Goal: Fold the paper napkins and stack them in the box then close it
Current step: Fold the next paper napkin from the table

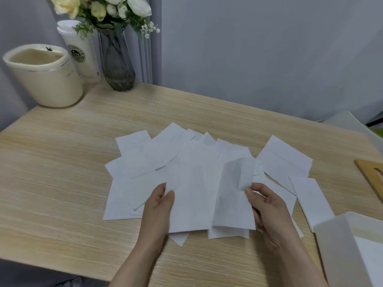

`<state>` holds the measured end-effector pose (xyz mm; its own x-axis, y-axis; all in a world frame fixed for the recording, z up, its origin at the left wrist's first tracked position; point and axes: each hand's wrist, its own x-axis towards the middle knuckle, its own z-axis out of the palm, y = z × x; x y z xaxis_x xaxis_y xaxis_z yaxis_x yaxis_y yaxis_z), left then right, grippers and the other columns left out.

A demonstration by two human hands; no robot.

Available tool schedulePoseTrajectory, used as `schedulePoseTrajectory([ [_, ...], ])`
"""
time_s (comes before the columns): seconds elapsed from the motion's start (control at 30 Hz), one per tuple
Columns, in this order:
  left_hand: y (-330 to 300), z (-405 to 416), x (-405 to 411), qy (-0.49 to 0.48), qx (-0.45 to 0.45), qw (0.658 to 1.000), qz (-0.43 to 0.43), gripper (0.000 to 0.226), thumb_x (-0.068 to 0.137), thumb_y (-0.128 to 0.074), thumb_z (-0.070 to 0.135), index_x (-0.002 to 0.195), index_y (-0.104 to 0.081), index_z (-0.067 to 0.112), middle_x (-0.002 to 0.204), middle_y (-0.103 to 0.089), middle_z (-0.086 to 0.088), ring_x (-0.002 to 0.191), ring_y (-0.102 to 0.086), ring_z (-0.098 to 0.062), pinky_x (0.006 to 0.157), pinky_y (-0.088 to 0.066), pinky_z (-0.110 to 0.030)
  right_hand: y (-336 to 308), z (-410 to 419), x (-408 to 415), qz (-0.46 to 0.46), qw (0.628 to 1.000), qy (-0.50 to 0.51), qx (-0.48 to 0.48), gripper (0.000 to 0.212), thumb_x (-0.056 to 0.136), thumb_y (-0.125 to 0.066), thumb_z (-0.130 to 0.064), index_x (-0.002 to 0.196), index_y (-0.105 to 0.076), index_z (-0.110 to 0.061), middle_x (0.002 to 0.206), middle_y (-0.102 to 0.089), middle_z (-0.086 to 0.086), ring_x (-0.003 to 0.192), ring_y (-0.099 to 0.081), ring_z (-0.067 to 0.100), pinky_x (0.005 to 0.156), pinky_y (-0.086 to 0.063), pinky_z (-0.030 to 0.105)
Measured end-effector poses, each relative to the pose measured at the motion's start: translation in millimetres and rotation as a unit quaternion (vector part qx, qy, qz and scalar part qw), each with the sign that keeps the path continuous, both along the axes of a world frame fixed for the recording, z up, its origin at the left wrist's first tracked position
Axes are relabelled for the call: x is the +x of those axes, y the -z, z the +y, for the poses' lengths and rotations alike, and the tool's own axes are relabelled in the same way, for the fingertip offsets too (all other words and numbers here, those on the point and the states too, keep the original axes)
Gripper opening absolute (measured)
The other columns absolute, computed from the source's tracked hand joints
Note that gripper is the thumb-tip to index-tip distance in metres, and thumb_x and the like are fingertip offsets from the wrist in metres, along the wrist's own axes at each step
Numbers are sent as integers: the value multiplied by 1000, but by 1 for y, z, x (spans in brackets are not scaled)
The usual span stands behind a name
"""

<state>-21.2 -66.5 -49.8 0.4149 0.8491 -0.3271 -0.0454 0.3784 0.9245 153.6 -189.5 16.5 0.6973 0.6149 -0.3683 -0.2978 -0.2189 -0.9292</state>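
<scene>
Napkins (186, 172) lie fanned in a loose white heap at the centre of the frame, and I have one sheet (192, 195) lifted at its two sides. My left hand (159, 206) pinches its left edge between thumb and fingers; my right hand (267, 206) pinches the right flap (236, 195), which is already curling up and over. To do this fold well, I judge I should carry that flap across until the edges meet, hold the left side still, then flatten the crease against the table (62, 162).

Paper here is thin, soft and faintly embossed, so it buckles near my right thumb and would tear if tugged. A few folded pieces (310, 195) sit right of the heap. At lower right, the box (335, 251) is white, matte and open. Wood grain on the table is pale and streaked.
</scene>
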Motion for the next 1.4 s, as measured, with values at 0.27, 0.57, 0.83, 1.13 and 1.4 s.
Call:
schedulePoseTrajectory([
  [0.27, -2, -1, -1, -4, -8, 1000, -6, 24, 100, -47, 10, 109, -67, 20, 102, -75, 0, 96, -70, -19, 82, -50, -34, 10, 1, -1, -92, 994, 17, -49, 6, 90, -62, -12, 93, -67, -12, 50, -55, -7, 36, -40, 2, 39, -33, 12],
  [0.57, -3, -2, 0, -3, 1, 1000, -10, 25, 100, -47, 10, 106, -68, 20, 101, -76, 0, 93, -71, -17, 77, -49, -33, 32, -9, -7, -210, 962, -16, -176, 26, 78, -74, -20, 99, -64, -30, 106, -63, -7, 96, -61, 14, 87, -50, 39],
  [0.83, -4, -2, 0, -7, 5, 1000, -1, 24, 99, -49, 11, 103, -69, 22, 97, -76, 0, 87, -70, -14, 75, -48, -32, 40, -8, -8, -280, 943, 28, -178, 16, 80, -68, -15, 88, -65, -28, 86, -65, -11, 82, -60, 9, 67, -44, 28],
  [1.13, -2, -2, 0, -1, 4, 1000, 0, 23, 99, -48, 12, 108, -68, 20, 100, -76, -1, 91, -71, -18, 75, -49, -34, 34, -15, 1, -193, 974, 78, -85, 21, 83, -66, -6, 93, -65, -24, 78, -61, -5, 66, -56, 10, 74, -49, 33],
  [1.4, -3, -2, 0, -5, 3, 1000, -5, 23, 99, -49, 11, 107, -68, 20, 100, -76, 0, 89, -71, -15, 73, -48, -32, 32, -14, 4, -110, 989, 51, -82, 31, 80, -68, -1, 104, -63, -21, 63, -63, -4, 58, -61, 9, 58, -45, 26],
])
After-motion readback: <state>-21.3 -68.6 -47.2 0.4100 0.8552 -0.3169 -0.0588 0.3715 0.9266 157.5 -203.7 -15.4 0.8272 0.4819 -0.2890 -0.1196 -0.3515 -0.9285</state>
